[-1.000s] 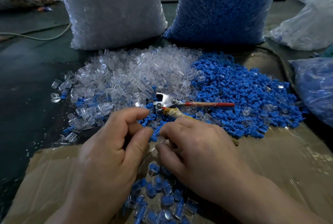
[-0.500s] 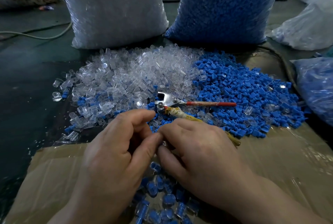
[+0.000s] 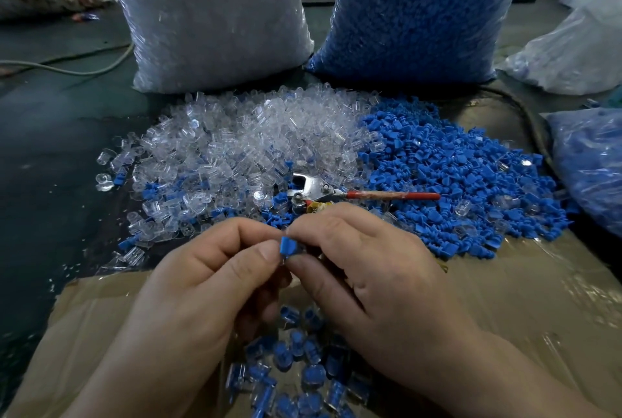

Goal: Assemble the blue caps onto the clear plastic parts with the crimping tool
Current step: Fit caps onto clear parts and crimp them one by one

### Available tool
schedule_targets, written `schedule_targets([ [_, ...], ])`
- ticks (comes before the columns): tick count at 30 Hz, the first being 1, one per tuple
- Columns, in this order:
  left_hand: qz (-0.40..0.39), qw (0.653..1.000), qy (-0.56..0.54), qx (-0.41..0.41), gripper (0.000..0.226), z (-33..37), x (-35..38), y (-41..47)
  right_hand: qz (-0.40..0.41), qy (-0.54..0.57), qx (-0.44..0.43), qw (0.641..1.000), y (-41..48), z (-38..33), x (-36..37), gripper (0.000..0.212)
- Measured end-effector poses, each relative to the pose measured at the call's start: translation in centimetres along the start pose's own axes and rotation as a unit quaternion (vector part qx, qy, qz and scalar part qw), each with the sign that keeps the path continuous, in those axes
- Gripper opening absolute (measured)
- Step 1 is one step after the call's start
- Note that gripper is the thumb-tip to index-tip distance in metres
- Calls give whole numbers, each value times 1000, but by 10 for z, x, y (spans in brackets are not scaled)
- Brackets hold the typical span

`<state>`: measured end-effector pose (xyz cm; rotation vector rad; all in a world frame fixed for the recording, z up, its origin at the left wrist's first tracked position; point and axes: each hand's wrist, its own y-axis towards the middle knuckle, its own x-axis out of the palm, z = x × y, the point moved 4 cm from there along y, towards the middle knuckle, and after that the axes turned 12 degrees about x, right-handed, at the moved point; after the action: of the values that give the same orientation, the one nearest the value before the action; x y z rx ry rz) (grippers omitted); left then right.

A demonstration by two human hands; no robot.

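Note:
My left hand (image 3: 202, 283) and my right hand (image 3: 363, 269) meet at the middle, both pinching one small blue cap (image 3: 288, 246) between their fingertips; whether a clear part sits under it is hidden. Beyond the hands lies a heap of clear plastic parts (image 3: 242, 148) and, to its right, a heap of loose blue caps (image 3: 454, 175). The crimping tool (image 3: 336, 193), metal head and red handle, lies untouched between the heaps. Several assembled pieces (image 3: 296, 374) are piled below my hands.
A tall bag of clear parts (image 3: 215, 13) and a tall bag of blue caps (image 3: 414, 6) stand behind the heaps. More plastic bags (image 3: 589, 161) sit at the right. Brown cardboard under film (image 3: 505, 310) covers the near surface. A cable (image 3: 67, 69) runs at far left.
Both hands have risen slightly and drawn together, and the blue cap now shows between the fingertips. The crimping tool has not moved.

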<state>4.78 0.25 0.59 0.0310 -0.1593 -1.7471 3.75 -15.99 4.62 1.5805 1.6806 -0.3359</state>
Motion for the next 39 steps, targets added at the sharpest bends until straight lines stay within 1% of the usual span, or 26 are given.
schedule_targets([
  [3,-17,999,-47,-16,59,0,2,2,12,-3,0,1000,0,1,0,26],
  [7,8,997,-73,-8,55,0,2,4,29,-5,-11,1000,-1,2,0,28],
  [9,12,997,-71,-3,50,0,2,3,27,-4,-21,999,-1,0,1,26],
  [12,17,999,-48,0,34,-3,-1,2,14,-10,-31,999,-1,-1,1,24],
  [15,24,999,-30,11,46,-3,-2,2,7,-9,-29,1000,0,-1,2,24],
  [17,29,999,-12,15,43,-4,-1,3,7,-17,-30,999,0,0,2,25],
  [21,47,999,-18,12,30,-5,2,4,16,-38,-35,999,0,1,1,24],
  [23,59,998,-15,12,30,-5,2,5,33,-97,-38,994,2,3,-1,28],
  [25,80,997,7,23,30,-6,-2,6,50,-199,13,979,8,13,-7,44],
  [26,89,995,22,29,29,-6,-5,7,35,-248,59,966,12,21,-10,55],
  [28,98,994,36,37,27,-5,-9,8,-39,-309,155,938,16,41,-13,73],
  [30,105,993,35,37,32,-5,-12,9,-92,-336,199,916,16,58,-13,81],
  [32,111,993,30,33,31,-4,-11,10,-104,-346,213,908,18,64,-14,81],
  [34,116,993,26,29,32,-5,-10,11,-97,-357,207,906,22,64,-16,78],
  [39,125,992,23,16,37,-5,-8,11,-78,-362,185,910,28,62,-17,60],
])
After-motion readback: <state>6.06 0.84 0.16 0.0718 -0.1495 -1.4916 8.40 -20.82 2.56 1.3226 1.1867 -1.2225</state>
